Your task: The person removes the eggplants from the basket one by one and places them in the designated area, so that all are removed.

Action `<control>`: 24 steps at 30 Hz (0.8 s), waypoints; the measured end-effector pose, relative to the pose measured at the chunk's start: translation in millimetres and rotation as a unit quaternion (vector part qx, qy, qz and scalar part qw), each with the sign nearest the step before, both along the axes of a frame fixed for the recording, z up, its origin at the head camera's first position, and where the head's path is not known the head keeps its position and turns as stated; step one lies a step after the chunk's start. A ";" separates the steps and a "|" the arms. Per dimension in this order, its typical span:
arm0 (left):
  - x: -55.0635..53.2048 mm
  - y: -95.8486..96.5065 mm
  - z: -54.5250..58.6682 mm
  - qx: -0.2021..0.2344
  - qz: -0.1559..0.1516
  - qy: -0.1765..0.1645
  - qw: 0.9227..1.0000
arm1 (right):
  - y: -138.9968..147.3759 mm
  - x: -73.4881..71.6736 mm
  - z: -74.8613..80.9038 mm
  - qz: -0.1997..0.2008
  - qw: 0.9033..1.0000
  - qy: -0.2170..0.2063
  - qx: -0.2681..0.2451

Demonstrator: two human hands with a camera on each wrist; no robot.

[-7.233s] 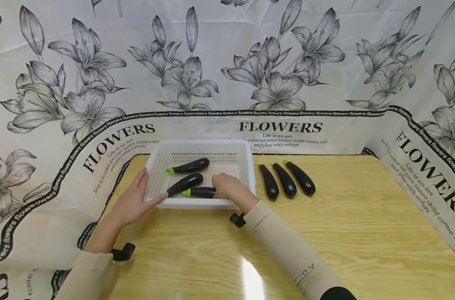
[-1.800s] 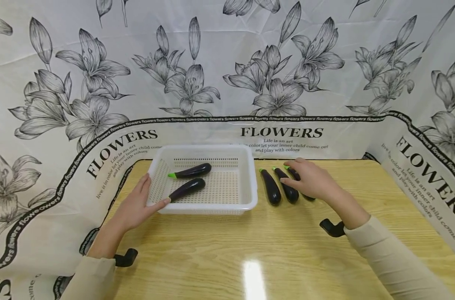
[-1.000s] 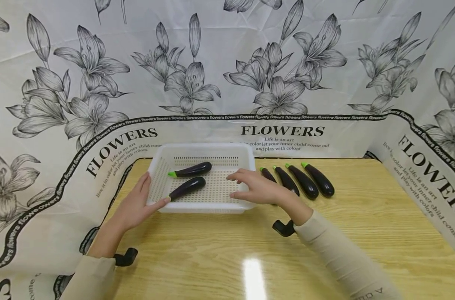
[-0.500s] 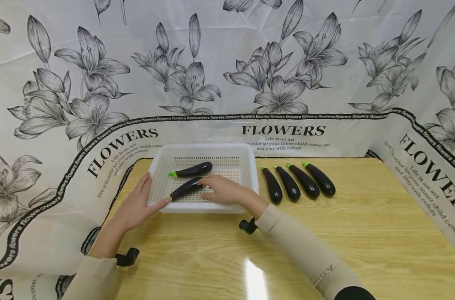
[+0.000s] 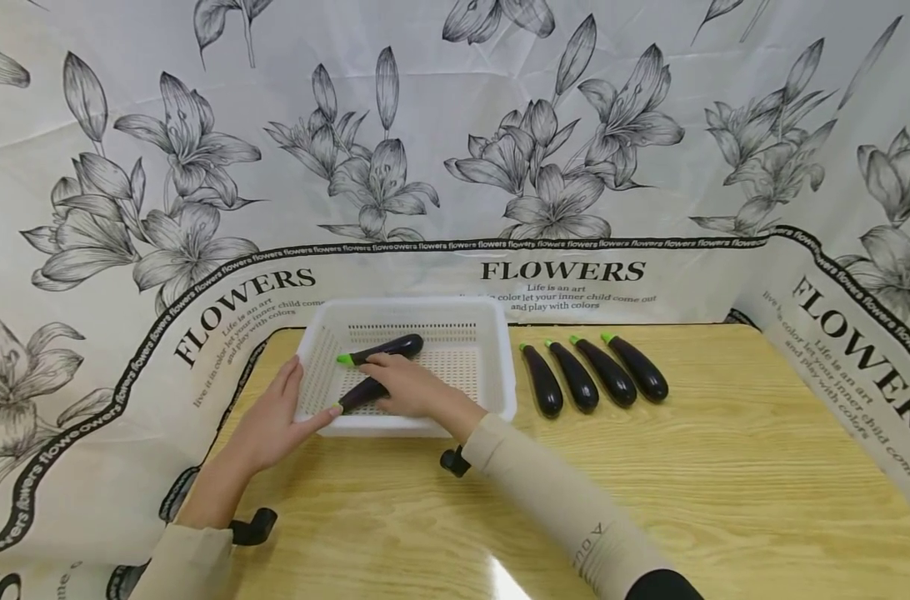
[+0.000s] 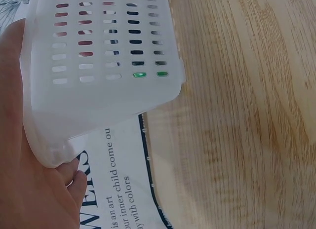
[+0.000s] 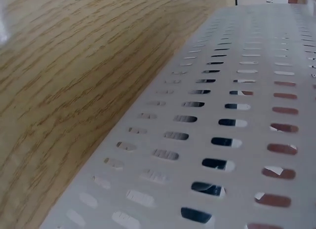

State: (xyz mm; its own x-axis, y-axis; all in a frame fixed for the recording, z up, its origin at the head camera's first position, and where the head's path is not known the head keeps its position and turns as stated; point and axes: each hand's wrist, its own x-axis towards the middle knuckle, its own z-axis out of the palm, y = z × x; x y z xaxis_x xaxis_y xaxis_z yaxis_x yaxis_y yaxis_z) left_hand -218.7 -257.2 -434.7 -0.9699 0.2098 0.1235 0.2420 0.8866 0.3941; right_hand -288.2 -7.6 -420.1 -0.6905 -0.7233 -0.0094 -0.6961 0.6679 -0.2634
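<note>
A white perforated plastic basket (image 5: 506, 367) stands at the back left of the table. My left hand (image 5: 269, 421) grips its left front corner, thumb on the front rim and fingers along the outer left wall. Two dark eggplants lie inside: the far eggplant (image 5: 401, 345) with its green stem pointing left, and the near eggplant (image 5: 361, 394), slanted towards the left corner. My right hand (image 5: 410, 387) is in the basket, its fingers and thumb straddling and holding the near eggplant, whose rounded end it hides. In the right wrist view the basket wall (image 7: 123, 174) hides most of that hand.
Several eggplants (image 5: 579, 379) lie side by side on the wooden table (image 5: 740, 467) to the right of the basket, green stems towards the back. A white curtain (image 5: 500, 183) with printed flowers surrounds the table at the back and sides.
An eggplant was moved from the basket to the right end of the row. My right hand then came back left into the basket, onto the near eggplant. The left hand keeps its grip.
</note>
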 end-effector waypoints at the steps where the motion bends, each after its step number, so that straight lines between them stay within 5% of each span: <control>1: 0.1 -0.5 -0.6 0.001 0.000 0.000 1.000 | -2.6 -0.7 -1.0 0.000 1.000 0.003 0.009; 9: -0.1 -2.3 -1.7 0.001 0.000 -0.001 1.000 | -11.6 -2.2 -3.9 -0.016 0.998 0.009 0.065; 24: -0.5 -0.8 0.9 -0.004 0.001 -0.003 1.000 | -8.7 1.1 -3.7 -0.133 0.987 0.021 0.087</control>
